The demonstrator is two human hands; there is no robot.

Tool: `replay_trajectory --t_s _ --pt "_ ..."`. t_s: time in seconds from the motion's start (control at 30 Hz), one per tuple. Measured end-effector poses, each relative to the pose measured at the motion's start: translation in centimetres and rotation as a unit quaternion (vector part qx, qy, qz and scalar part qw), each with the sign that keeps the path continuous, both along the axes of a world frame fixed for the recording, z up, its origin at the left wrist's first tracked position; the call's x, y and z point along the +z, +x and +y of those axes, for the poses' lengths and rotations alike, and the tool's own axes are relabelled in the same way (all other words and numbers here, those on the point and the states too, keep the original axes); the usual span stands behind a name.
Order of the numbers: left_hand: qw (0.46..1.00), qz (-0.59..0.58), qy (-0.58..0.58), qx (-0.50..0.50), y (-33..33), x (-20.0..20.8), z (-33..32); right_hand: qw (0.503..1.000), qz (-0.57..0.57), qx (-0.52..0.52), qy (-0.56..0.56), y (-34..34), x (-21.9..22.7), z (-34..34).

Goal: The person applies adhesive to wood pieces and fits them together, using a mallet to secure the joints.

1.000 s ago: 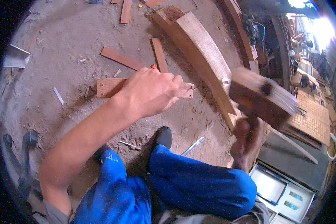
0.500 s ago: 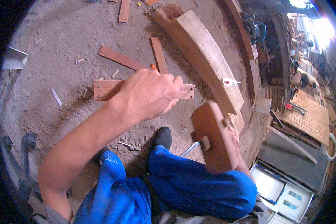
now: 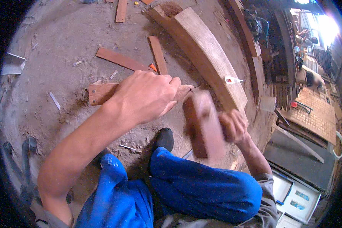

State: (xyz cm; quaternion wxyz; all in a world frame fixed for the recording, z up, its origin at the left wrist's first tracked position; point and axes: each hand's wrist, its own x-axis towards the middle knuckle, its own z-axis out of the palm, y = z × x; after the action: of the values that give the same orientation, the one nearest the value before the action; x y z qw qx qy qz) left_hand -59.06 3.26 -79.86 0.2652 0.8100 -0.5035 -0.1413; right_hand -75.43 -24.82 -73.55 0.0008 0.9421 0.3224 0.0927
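Wooden mallet (image 3: 203,121), motion-blurred, is gripped by the right hand (image 3: 233,125) with fingers wrapped round its handle just right of the reddish board (image 3: 102,93) on the dirt floor (image 3: 45,57), where the left hand (image 3: 148,95), fingers curled shut on something hidden, risks a glancing blow.

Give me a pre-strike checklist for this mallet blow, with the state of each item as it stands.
1. Left hand closed over something on the flat wood piece: ok; the tool itself is hidden.
2. Wooden mallet gripped by the right hand: ok, though motion-blurred.
3. Left fingers out of the mallet's path: cannot tell, they are close.
4. Wood piece lying flat on the dirt floor: ok.
5. Black shoe apart from the piece: ok.
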Motion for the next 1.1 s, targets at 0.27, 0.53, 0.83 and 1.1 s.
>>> replay_trajectory --t_s 0.27,0.53,0.83,1.1 --pt "1.000 0.017 -0.020 0.017 -0.1 0.2 0.1 0.985 0.040 -0.114 0.119 -1.4 0.8 -0.6" --pt "1.000 0.021 0.017 0.008 0.6 0.5 -0.1 0.934 0.129 -0.278 0.184 -2.1 -0.6 -0.5" --pt "0.999 0.027 0.009 0.025 0.3 1.1 -0.2 0.979 0.050 -0.180 0.078 -1.0 -0.8 0.7" --pt "0.999 0.019 -0.029 0.007 0.0 0.3 -0.3 0.965 0.070 -0.201 0.154 -4.4 0.8 0.4"
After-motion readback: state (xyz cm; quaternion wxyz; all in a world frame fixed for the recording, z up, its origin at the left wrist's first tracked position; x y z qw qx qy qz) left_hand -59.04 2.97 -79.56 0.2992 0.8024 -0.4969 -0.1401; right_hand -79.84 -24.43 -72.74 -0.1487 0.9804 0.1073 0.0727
